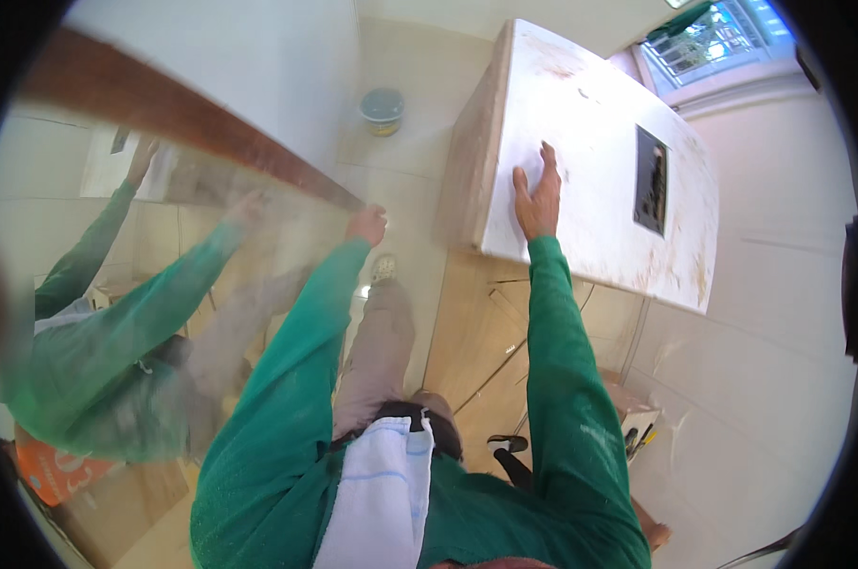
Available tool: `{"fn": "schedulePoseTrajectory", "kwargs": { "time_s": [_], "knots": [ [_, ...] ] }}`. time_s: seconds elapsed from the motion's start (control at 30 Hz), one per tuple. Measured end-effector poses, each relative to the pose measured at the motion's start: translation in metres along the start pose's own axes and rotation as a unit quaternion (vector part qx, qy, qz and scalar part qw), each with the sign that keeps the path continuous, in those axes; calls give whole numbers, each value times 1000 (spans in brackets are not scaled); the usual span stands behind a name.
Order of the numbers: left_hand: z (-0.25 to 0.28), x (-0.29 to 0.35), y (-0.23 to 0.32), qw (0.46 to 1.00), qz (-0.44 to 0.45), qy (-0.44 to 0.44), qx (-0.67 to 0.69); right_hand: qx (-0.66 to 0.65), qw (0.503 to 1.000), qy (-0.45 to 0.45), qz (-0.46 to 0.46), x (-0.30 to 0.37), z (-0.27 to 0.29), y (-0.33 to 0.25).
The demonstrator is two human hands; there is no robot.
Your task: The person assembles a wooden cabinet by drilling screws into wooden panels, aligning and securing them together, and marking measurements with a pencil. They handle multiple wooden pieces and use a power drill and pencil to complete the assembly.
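My left hand point(367, 225) is closed at the far end of a tall reflective panel point(154, 270), beside its reddish-brown edge strip point(192, 114). The fingertips are partly hidden, though they look curled round the panel's edge. A hazy reflection of my green sleeves shows in the panel. Ahead and to the right stands a large white box-like piece point(600, 171), smudged with brown marks and with a dark rectangular opening point(650, 180) in its upper face. My right hand point(540, 199) rests open near the left edge of that face, thumb and fingers apart.
A small bucket point(382, 112) stands on the pale tiled floor ahead. Wooden boards point(481, 332) lie below the white piece. At right, hand tools point(640, 438) sit by a small box. A white cloth point(380, 493) hangs at my waist. A barred window point(709, 43) is at upper right.
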State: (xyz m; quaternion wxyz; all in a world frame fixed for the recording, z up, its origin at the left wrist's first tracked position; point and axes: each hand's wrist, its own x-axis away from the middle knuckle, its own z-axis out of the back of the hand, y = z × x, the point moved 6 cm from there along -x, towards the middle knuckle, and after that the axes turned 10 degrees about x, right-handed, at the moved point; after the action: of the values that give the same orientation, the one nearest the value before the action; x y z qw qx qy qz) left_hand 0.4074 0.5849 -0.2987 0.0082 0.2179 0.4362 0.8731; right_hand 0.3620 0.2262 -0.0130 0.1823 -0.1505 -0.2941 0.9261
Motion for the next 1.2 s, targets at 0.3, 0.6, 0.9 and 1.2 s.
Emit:
{"fn": "schedulePoseTrajectory", "kwargs": {
  "time_s": [0.3,0.6,0.9,1.2],
  "knots": [
    [-36,-311,-32,964,-32,15,-265,161,987,-27,12,-14,-40,26],
    [-61,-489,-90,911,-88,-20,-403,213,971,-88,-63,-15,-44,21],
    [-54,-517,-88,925,-70,-108,-359,243,960,-105,-92,-15,-42,23],
    [-52,-422,-111,930,17,-147,-335,223,970,-87,-46,-23,-44,18]
  ]
}}
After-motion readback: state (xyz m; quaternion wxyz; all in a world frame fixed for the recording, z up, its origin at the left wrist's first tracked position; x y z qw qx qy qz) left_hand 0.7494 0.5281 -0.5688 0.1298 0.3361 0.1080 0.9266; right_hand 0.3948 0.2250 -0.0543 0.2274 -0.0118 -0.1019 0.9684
